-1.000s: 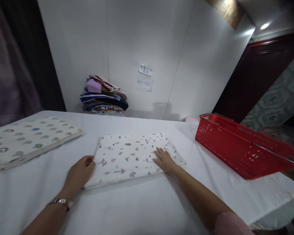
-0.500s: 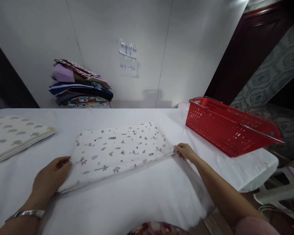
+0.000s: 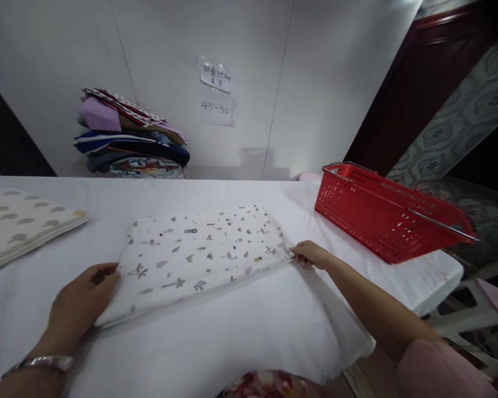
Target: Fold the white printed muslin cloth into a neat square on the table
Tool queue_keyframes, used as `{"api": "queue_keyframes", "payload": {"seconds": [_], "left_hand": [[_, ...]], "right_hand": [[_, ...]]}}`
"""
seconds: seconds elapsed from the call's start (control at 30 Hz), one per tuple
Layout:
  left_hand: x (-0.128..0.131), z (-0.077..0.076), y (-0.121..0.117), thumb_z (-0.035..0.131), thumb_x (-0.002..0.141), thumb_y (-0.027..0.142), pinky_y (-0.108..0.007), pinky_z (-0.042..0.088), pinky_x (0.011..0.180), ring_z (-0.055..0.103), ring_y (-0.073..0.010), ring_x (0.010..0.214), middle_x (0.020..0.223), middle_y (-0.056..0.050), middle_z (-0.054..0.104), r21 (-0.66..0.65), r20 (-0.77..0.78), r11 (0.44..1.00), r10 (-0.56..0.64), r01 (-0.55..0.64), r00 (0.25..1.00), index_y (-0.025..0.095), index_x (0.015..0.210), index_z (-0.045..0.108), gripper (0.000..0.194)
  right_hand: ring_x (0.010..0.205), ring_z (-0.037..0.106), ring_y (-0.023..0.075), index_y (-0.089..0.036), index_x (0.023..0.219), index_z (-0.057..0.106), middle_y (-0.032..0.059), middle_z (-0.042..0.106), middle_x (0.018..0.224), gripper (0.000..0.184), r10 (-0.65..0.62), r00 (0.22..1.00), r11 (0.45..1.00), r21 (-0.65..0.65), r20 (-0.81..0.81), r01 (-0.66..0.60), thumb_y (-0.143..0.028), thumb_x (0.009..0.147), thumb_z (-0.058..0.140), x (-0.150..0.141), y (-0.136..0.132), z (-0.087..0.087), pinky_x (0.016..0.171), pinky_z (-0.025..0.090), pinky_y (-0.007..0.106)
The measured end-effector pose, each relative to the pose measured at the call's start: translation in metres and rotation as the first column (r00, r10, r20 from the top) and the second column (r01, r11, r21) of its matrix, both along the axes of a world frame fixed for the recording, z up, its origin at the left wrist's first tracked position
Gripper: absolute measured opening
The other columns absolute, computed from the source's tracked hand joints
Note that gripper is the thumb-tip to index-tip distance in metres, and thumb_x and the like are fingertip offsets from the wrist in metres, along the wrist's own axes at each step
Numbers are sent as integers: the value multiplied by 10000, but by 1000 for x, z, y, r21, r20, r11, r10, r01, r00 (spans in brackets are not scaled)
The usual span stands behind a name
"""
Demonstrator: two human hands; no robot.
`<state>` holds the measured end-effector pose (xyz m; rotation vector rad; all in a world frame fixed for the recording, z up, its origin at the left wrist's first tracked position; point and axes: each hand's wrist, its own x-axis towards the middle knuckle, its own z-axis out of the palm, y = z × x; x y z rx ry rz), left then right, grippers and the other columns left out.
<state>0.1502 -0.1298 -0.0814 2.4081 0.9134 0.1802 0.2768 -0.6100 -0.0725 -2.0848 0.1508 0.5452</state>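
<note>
Our right hand (image 3: 314,256), its grip pinching the near right corner, and our left hand (image 3: 82,292) at the left edge, its grip too hidden to judge, seem set apart to keep the folded plant-print cloth (image 3: 205,254) taut, flat on the white-covered bench (image 3: 199,342).

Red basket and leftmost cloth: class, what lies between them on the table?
Head view: the small-print cloth lies between them, left hand and right hand at its sides.
</note>
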Motion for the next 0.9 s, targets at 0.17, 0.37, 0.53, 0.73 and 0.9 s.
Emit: {"api": "queue_keyframes", "payload": {"seconds": [0.17,0.37,0.53,0.73,0.9], "left_hand": [[0,-5,6,451,733,434,-240,429,610,612,-211,807,899,-5,677,15,28,1000,-25,25,999,242,1021,598,376],[2,-13,14,457,724,406,-243,435,633,619,-202,778,848,9,685,-34,61,998,-50,52,997,233,972,601,335],[-1,-9,9,448,728,394,-250,444,658,622,-204,804,872,14,687,-54,88,997,-47,52,995,243,961,601,316],[-4,-7,5,464,723,368,-260,453,697,623,-209,826,904,17,689,-59,119,995,-69,76,991,239,964,592,302],[-5,-6,0,458,720,334,-275,452,718,625,-224,846,921,-31,684,-53,149,995,-71,80,986,217,963,596,302]], "right_hand": [[348,439,63,-166,611,490,-25,545,485,265,29,998,995,-99,-55,-34,-347,766,606,2,-3,-4,320,256,179],[358,481,84,-173,639,474,-18,547,499,263,78,994,972,-217,-72,-92,-365,792,569,-3,4,-1,340,292,186],[364,416,63,-175,630,466,-37,507,461,180,98,995,954,-284,-6,-96,-246,775,546,0,7,1,358,249,179],[377,387,67,-184,585,444,-41,470,423,184,112,991,927,-367,68,-80,-197,759,500,-2,0,-1,381,240,190],[466,509,134,-199,590,470,5,544,509,152,160,981,882,-461,106,-94,-235,728,522,-1,-5,-5,435,331,232]]}}
